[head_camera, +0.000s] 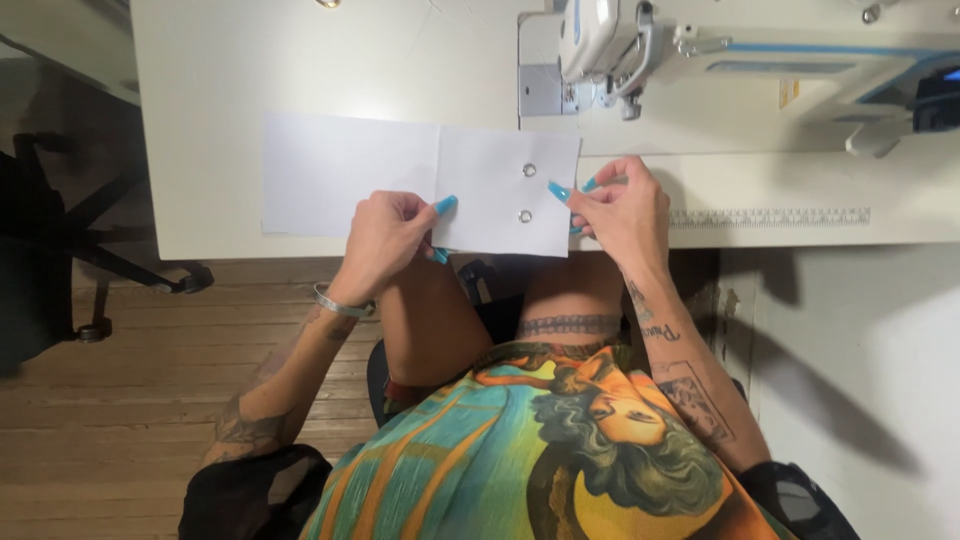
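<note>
A white sheet of paper (400, 180) with two metal eyelets (527, 192) lies at the near edge of the cream table (220, 90). The left hand (385, 238) pinches its lower edge; the right hand (622, 208) pinches its right edge, below a white sewing machine (600, 40).
</note>
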